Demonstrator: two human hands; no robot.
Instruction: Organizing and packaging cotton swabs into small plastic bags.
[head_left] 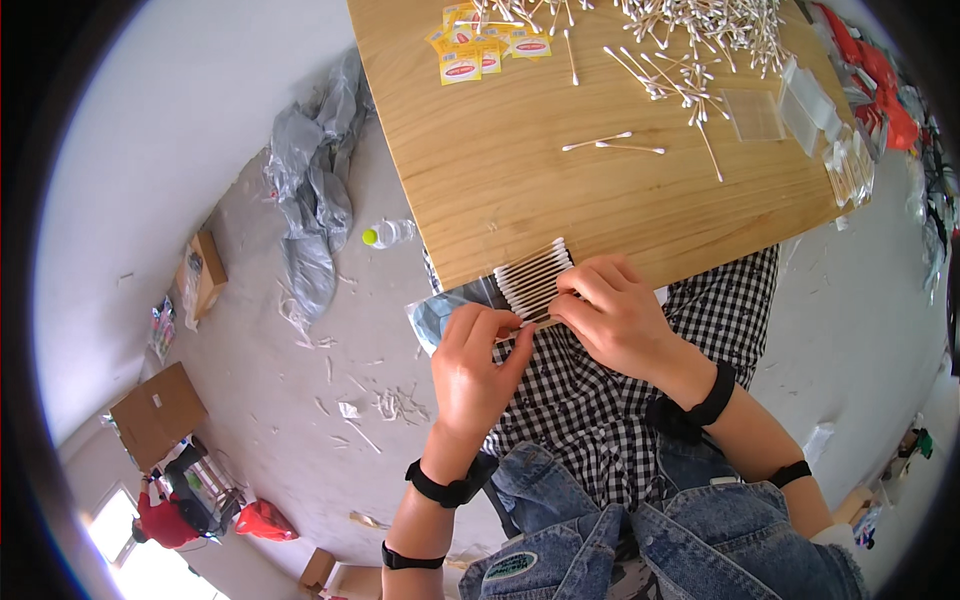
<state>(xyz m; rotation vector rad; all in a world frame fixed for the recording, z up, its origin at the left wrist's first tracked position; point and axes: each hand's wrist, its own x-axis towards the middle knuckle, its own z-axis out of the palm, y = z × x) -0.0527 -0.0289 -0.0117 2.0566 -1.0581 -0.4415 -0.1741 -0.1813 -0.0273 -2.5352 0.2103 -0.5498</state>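
A neat row of white-tipped cotton swabs [532, 280] lies side by side on a dark surface at the table's near edge. My left hand [472, 355] is closed, thumb and forefinger pinching the white tip of the nearest swab. At the other end of that swab, my right hand [622, 322] is closed too, its fingertips at the sticks and partly hiding them. Beyond the hands, a few loose swabs [630, 148] lie on the wooden table [500, 200]. A big heap of swabs [705, 30] is at the far edge.
Small yellow-and-white cards [463, 66] lie at the table's far left. Clear plastic boxes [808, 98] stand along its right side. On the floor are a grey plastic sheet [310, 200], a bottle with a green cap [390, 234] and scraps. A person in red [166, 520] is far left.
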